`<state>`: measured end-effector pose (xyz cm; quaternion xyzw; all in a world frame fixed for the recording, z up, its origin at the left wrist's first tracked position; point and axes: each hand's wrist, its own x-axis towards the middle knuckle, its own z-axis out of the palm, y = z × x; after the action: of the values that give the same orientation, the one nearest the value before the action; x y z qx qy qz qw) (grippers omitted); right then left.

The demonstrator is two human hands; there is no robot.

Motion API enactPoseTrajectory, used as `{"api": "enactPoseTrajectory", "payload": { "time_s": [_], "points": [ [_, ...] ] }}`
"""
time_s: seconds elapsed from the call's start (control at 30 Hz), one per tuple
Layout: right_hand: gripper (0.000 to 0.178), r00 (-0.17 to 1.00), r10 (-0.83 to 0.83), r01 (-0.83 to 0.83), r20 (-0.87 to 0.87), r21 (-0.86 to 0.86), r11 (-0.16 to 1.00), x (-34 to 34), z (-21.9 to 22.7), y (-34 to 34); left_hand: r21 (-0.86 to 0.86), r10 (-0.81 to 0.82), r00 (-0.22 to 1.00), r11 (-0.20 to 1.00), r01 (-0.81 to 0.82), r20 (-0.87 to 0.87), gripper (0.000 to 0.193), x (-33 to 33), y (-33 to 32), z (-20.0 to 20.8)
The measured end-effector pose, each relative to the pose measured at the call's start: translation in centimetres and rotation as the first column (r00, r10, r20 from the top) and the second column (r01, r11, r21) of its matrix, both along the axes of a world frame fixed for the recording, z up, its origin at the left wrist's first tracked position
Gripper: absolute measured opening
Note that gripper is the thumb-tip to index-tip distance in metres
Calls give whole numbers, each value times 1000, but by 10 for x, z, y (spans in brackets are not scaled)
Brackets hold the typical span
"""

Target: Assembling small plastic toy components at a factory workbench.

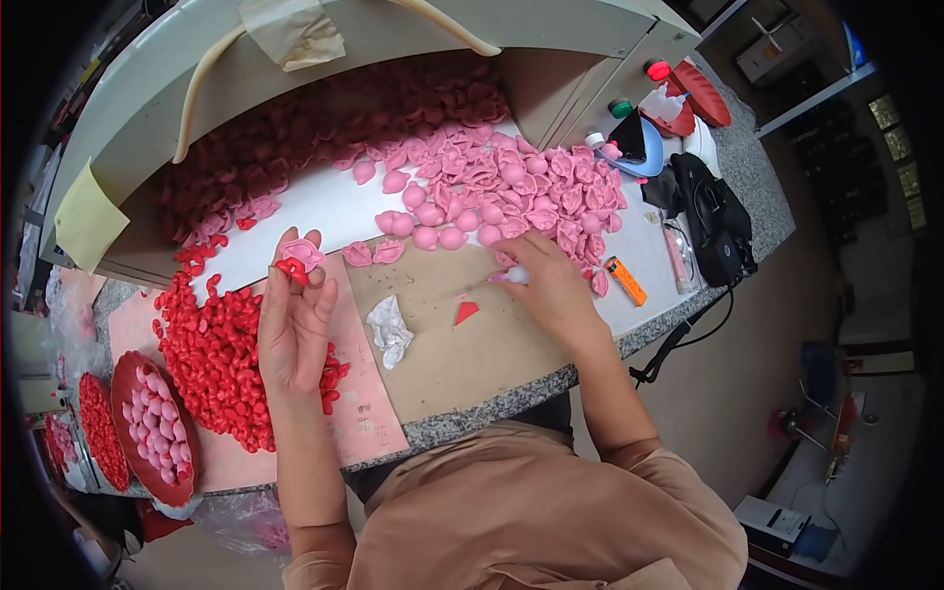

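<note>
Pink shell piece [305, 253] and red curved piece [288, 269] pinched by left hand [295, 329]; small nozzle bottle [516, 275] gripped by right hand [557, 293], right of crumpled tissue [390, 330].

The small markings [365, 419] on the pink sheet [334, 444] cannot be read.

speckled grey counter [759, 202] above beige floor [713, 379]

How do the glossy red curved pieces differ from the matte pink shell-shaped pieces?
Size: the glossy red curved pieces are smaller than the matte pink shell-shaped pieces.
Shape: red ones look bent; pink ones rounded, many cupped.
Place: red ones lie mostly on the pink sheet, pink ones largely on the white sheet.
Both are heaped loose.
</note>
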<state>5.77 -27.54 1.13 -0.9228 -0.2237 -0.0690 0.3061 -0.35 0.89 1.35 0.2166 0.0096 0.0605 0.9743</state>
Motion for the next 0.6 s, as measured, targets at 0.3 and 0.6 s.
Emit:
{"api": "enactPoseTrajectory", "payload": {
  "time_s": [0.3,0.6],
  "points": [
    [19,848,2,157,-530,254,954,6,-2,26,42,-36,998,998,38,-49,46,4,-7,-2],
    [26,996,7,-4,-88,37,999,-4,6,44,103,-86,996,991,89,-35,44,-11,-1,12]
  ]
}}
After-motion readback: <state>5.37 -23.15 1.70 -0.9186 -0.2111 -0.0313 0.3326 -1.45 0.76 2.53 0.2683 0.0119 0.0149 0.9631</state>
